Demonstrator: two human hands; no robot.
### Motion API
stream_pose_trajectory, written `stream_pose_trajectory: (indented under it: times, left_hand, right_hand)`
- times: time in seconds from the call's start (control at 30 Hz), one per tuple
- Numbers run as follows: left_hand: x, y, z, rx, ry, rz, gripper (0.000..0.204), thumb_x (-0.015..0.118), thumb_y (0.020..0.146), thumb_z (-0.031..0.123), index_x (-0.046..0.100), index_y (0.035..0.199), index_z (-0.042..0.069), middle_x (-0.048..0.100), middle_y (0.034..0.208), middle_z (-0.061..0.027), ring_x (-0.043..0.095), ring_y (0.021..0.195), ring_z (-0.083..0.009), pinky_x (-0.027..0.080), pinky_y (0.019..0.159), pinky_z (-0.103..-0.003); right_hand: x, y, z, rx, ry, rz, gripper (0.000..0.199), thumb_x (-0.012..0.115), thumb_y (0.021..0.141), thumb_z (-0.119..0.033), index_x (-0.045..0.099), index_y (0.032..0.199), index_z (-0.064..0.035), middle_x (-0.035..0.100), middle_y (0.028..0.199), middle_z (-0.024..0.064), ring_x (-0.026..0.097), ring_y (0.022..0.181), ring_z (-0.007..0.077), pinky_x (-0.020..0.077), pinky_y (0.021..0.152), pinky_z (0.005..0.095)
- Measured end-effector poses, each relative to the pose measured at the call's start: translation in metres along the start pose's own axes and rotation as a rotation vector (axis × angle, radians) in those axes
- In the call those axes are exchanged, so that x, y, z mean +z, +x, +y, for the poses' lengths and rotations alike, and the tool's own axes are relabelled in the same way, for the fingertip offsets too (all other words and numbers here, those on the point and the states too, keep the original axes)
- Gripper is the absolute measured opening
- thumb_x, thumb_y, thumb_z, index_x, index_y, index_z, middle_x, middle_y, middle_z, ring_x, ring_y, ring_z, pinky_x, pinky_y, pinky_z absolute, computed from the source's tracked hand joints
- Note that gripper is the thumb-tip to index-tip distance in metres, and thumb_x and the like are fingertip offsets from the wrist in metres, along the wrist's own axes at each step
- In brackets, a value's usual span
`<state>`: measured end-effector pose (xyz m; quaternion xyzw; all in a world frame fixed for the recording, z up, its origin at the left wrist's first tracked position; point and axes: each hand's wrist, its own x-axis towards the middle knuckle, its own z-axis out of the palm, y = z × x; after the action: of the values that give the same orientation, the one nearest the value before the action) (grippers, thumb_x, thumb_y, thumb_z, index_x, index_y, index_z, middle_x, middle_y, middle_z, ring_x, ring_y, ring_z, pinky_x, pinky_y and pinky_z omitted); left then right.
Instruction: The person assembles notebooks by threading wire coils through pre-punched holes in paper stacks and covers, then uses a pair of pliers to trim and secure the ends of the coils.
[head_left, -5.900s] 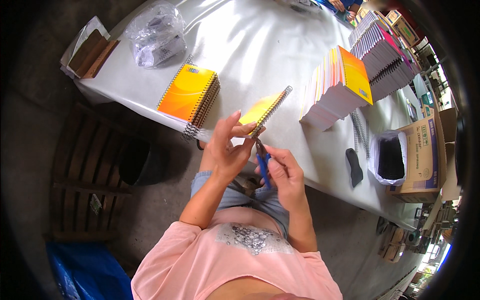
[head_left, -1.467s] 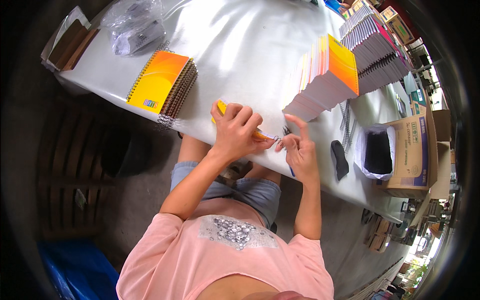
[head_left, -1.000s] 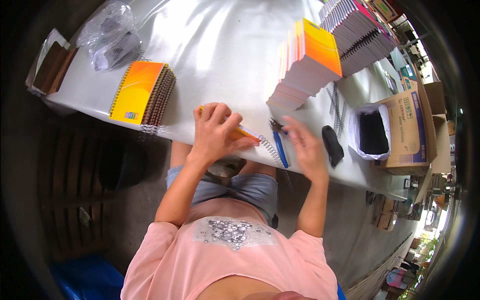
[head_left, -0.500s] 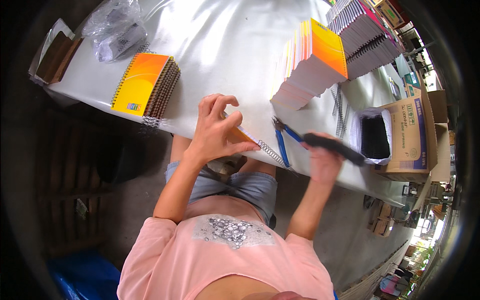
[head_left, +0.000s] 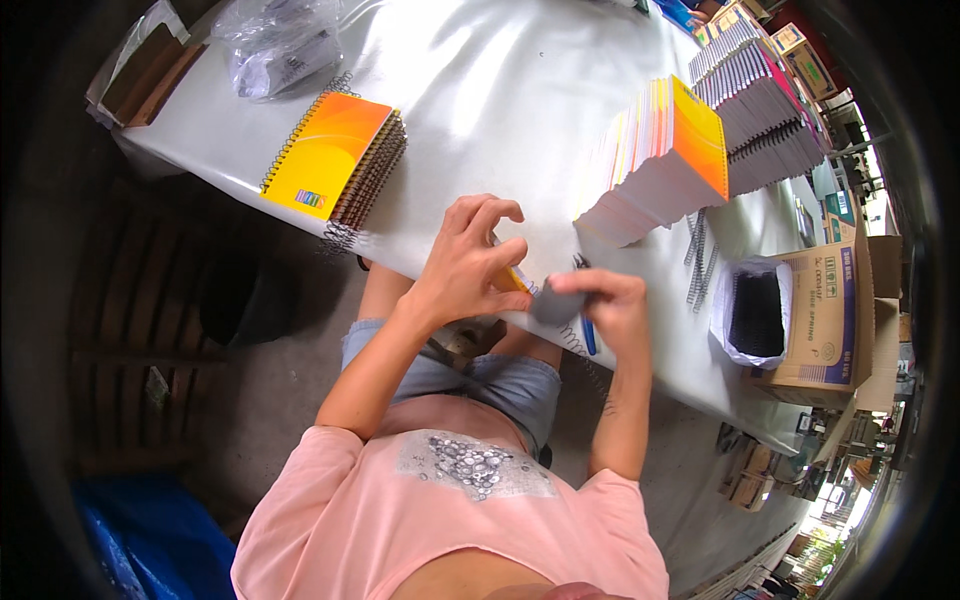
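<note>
left hand has the notebook at the table's front edge, thumb at its lower end, upper fingers curled and apart, rest of the grip hidden. right hand, blurred, pinches a dark pad between thumb and fingers, right by the notebook's end. loose coil trails past the edge, pliers beside it on the table, partly covered by right hand.
</note>
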<state>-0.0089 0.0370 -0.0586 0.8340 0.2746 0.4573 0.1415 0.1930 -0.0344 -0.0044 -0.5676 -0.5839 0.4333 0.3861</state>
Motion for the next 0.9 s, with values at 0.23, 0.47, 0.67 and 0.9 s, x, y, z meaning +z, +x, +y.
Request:
stream_pose_trajectory:
  times: [0.23, 0.47, 0.67, 0.9]
  left_hand:
    - [-0.008, 0.006, -0.004, -0.056, -0.080, -0.012, 0.055, 0.082, 0.053, 0.047, 0.050, 0.073, 0.007, 0.045, 0.115, -0.0133, 0.041, 0.105, -0.0337, 0.040, 0.084, -0.042]
    - [0.000, -0.001, -0.018, -0.255, -0.370, 0.048, 0.066, 0.092, 0.039, 0.039, 0.048, 0.078, 0.009, 0.034, 0.112, -0.0132, 0.040, 0.099, -0.0258, 0.040, 0.079, -0.037]
    - [0.008, -0.005, -0.035, -0.286, -0.472, 0.118, 0.094, 0.095, 0.033, 0.035, 0.032, 0.099, 0.010, 0.032, 0.107, -0.0109, 0.039, 0.090, -0.0174, 0.039, 0.074, -0.028]
    - [0.009, -0.005, -0.033, -0.398, -0.596, 0.068, 0.098, 0.095, 0.033, 0.036, 0.027, 0.097, 0.007, 0.030, 0.103, -0.0122, 0.039, 0.088, -0.0196, 0.041, 0.076, -0.030]
  right_hand:
    - [0.012, 0.010, -0.006, -0.032, -0.214, 0.061, 0.029, 0.049, 0.065, 0.013, 0.070, 0.084, 0.0048, 0.069, 0.082, 0.0179, 0.067, 0.079, 0.0215, 0.0535, 0.074, 0.0301]
    - [0.023, 0.019, 0.000, -0.012, 0.072, 0.175, 0.027, 0.052, 0.070, 0.008, 0.070, 0.090, 0.0035, 0.068, 0.079, 0.0079, 0.061, 0.069, 0.0117, 0.0488, 0.067, 0.0231]
    - [0.035, 0.024, -0.024, -0.174, -0.253, 0.089, 0.031, 0.055, 0.065, 0.013, 0.069, 0.090, 0.0026, 0.070, 0.082, 0.0106, 0.066, 0.074, 0.0155, 0.0511, 0.069, 0.0267]
    - [0.041, 0.044, -0.031, -0.199, -0.339, 0.078, 0.032, 0.054, 0.066, 0.014, 0.072, 0.087, -0.0020, 0.070, 0.083, 0.0104, 0.065, 0.073, 0.0111, 0.0506, 0.067, 0.0235]
